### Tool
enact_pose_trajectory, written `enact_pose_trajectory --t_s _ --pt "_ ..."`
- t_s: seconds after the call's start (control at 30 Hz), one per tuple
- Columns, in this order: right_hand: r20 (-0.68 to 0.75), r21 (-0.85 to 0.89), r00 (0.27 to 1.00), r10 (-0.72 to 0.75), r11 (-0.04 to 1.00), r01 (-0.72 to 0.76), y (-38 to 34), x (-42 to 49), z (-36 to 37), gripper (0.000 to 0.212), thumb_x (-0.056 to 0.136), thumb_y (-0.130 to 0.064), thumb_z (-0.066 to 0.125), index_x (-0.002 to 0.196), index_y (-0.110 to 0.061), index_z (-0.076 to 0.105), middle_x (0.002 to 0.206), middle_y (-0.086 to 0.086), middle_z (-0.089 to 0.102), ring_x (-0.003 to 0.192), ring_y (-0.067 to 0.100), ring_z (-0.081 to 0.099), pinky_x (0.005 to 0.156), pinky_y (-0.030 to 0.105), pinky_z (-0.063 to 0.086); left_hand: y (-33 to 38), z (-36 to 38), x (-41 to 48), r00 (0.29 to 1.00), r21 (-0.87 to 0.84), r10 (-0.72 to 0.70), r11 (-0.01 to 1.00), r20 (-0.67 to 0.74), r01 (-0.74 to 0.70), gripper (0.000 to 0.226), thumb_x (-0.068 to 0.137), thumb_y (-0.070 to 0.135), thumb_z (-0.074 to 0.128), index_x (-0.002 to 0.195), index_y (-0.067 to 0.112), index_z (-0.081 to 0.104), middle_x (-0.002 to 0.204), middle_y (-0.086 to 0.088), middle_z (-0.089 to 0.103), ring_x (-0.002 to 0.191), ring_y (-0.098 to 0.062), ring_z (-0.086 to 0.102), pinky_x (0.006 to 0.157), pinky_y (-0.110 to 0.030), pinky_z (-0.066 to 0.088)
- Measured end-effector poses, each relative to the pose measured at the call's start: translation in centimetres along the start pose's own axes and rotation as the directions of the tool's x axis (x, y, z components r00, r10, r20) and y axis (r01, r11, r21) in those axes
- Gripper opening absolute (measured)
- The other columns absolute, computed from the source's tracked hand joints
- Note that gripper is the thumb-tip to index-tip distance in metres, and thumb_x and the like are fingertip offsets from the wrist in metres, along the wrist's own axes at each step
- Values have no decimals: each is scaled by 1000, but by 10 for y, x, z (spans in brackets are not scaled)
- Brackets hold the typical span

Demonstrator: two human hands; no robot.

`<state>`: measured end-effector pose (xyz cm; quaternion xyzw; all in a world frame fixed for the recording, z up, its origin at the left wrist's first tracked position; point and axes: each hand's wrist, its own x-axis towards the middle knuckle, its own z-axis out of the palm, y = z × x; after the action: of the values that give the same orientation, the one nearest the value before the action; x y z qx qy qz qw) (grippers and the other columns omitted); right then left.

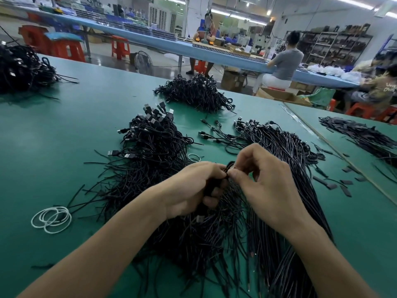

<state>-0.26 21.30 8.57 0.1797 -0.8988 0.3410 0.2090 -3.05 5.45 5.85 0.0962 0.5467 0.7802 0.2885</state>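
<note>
**Both hands closed on one folded black cable above the heap**

The cable (230,165) is thin, black and matte, doubled over on itself into a short bundle. Its bent top shows as a small dark loop sticking up between the two hands. The rest runs down through the left palm, and a plug end pokes out below that hand, over the pile. It is held just above the table (64,136), near the middle of the view, right over a loose heap of cables (204,244) of the same kind.

The left hand (193,188) is wrapped round the bundle, with the fingers curled in and the thumb on top. The right hand (264,181) meets it from the other side, its thumb and forefinger pinching the cable just under the loop while the other fingers arch loosely above. The two hands touch at the fingertips.

To the left, behind the hands, lies a pile of cables with plugs (154,138), the flat metal plug ends bunched together at the far side. To the right a sheaf of long cables (285,151) lies fairly straight, running from the far side towards the person under the right forearm. Some white rubber bands (51,219) lie overlapping on the green table at the left, well apart from the hands, and a single white ring (194,157) lies just beyond the left hand. Short black strips (330,186) are scattered at the right. Another cable heap (193,93) sits farther back on the table.
</note>
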Motion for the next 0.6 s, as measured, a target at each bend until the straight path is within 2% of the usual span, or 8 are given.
enact_pose_trajectory --t_s 0.1,0.2,0.23,0.3,0.37,0.4,0.47,0.6 --pt "-116 249 979 168 959 -135 4 -1 7 32 85 -8 76 74 -31 56 75 -9 65 69 9 61 67 25 52 -4 2 1 985 118 169 978 35 -172 16 103 6 44 101 11 60 72 0 51 58 -9 47 48 -18 40" --pt "-103 636 925 365 739 -221 2 -4 15 33 85 4 71 75 -24 57 69 -7 66 68 7 63 68 19 53 -8 1 4 939 361 340 883 -55 -299 14 99 11 57 108 18 64 94 1 69 83 -8 64 78 -20 54" --pt "-70 723 908 413 648 -239 2 -5 17 30 85 6 70 75 -19 57 69 -7 65 67 4 62 66 16 52 -10 -1 6 908 468 405 827 -110 -312 14 96 15 63 108 23 65 103 3 70 92 -5 65 84 -20 54" --pt "13 826 885 466 494 -272 1 -7 19 26 82 4 71 73 -18 59 69 -4 64 64 5 59 62 15 49 -11 -6 6 800 700 563 656 -207 -281 18 87 29 73 102 37 66 106 11 59 97 0 56 85 -16 47" --pt "107 876 874 473 372 -308 0 -6 20 20 73 -6 74 70 -20 60 70 -1 64 64 8 57 60 17 47 -12 -11 4 682 807 695 526 -228 -267 24 80 38 78 99 45 66 94 14 50 85 4 48 74 -8 40" --pt "152 891 871 467 317 -325 0 -5 19 17 69 -10 74 69 -20 60 70 0 64 64 9 58 60 18 46 -11 -12 3 660 803 719 517 -219 -297 25 80 38 79 102 44 68 83 15 51 73 4 48 66 -8 40" --pt "227 903 864 450 235 -360 2 -3 17 17 67 -9 73 71 -18 58 69 1 64 64 10 58 60 20 44 -10 -12 2 697 733 688 578 -201 -359 28 83 33 78 109 38 69 69 12 61 58 1 52 58 -12 43" --pt "340 865 835 432 204 -458 9 -3 17 22 65 -3 69 73 -16 53 72 5 65 61 11 57 59 23 42 -5 -4 3 808 462 545 789 -223 -405 33 99 8 55 119 31 67 90 1 76 83 -16 72 76 -29 59"
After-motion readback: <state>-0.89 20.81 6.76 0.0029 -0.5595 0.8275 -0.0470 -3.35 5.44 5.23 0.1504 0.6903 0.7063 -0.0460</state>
